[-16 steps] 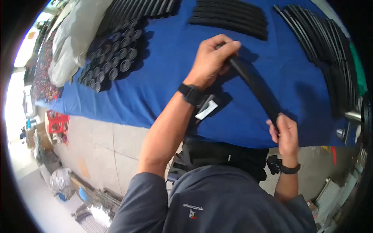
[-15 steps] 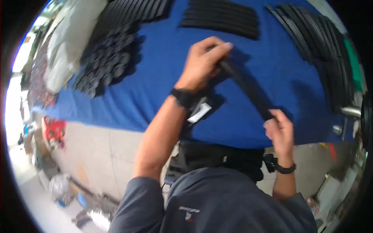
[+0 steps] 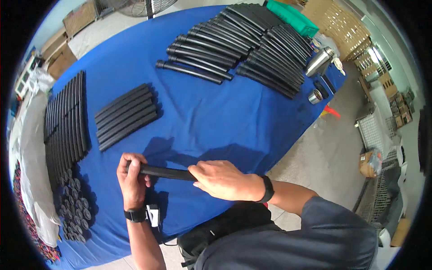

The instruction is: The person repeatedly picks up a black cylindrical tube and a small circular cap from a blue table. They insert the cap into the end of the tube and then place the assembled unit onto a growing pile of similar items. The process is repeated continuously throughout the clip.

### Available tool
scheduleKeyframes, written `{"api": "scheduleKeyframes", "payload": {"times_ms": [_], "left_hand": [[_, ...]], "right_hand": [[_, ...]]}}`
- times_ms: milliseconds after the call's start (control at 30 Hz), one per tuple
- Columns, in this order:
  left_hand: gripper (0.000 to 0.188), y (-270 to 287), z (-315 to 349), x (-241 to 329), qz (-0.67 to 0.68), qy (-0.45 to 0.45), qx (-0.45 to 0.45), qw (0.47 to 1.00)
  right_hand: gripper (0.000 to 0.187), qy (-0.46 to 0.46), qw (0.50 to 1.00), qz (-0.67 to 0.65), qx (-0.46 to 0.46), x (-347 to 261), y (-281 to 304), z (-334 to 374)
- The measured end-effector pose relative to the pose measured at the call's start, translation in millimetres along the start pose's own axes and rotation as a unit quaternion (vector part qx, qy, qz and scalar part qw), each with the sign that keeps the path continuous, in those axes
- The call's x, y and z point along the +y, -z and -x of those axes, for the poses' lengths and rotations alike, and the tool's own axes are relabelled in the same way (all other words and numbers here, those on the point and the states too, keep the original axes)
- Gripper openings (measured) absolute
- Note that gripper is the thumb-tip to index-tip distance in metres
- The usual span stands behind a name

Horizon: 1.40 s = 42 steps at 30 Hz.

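I hold a black ribbed tube [image 3: 166, 173] roughly level above the blue cloth. My left hand [image 3: 132, 177] is closed round its left end, thumb along the top. My right hand [image 3: 222, 180] grips the other end, palm down, and hides that end. Beyond my left hand lies a short row of black tubes [image 3: 126, 117]. Beside my left wrist is a small item with a white face [image 3: 154, 216], partly hidden. Several round black end pieces [image 3: 75, 207] are bunched left of my left forearm.
Many black tubes with collared ends [image 3: 216, 40] are stacked at the back, by a green bin [image 3: 292, 18]. More tubes [image 3: 67, 117] line the left side, beside white plastic wrap [image 3: 38, 148]. A steel flask [image 3: 319, 62] and metal cup [image 3: 315, 96] stand near the right edge.
My view has swung to the right. The tube has turned from a steep slant to nearly level. My right hand now lies palm down over its end; both hands still hold it.
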<state>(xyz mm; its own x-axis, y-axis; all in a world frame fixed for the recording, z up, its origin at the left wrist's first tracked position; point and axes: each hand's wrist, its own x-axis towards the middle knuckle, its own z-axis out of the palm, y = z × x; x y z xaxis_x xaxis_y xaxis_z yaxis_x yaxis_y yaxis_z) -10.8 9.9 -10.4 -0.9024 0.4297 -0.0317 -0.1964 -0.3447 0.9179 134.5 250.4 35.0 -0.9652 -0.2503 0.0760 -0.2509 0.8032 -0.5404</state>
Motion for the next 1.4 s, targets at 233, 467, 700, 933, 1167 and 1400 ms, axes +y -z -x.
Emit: {"api": "scheduleKeyframes", "payload": {"times_ms": [233,467,700,933,1167,1400], "left_hand": [[0.04,2.8,-0.4,-10.1,0.048,-0.031,-0.132,0.99],[0.089,-13.6,1.9,3.6,0.001,0.027,-0.124,0.992],[0.073,-11.4,-0.1,3.2,-0.028,0.033,-0.142,0.989],[0.069,-6.9,-0.7,0.7,-0.012,0.034,-0.141,0.989],[0.068,-6.8,-1.9,-2.3,-0.002,0.036,-0.141,0.989],[0.065,-8.0,1.9,3.8,-0.018,0.043,-0.128,0.991]], "right_hand": [[0.029,0.016,0.984,0.038,0.172,13.6,11.5,-0.1],[0.027,-0.099,0.942,0.141,0.288,116.4,89.0,46.4],[0.03,-0.156,0.913,0.253,0.281,222.2,125.0,84.0],[0.033,-0.174,0.918,0.268,0.236,255.6,133.3,70.6],[0.033,-0.22,0.888,0.348,0.206,251.9,140.5,53.8],[0.036,-0.183,0.904,0.31,0.229,261.2,139.6,47.1]]}}
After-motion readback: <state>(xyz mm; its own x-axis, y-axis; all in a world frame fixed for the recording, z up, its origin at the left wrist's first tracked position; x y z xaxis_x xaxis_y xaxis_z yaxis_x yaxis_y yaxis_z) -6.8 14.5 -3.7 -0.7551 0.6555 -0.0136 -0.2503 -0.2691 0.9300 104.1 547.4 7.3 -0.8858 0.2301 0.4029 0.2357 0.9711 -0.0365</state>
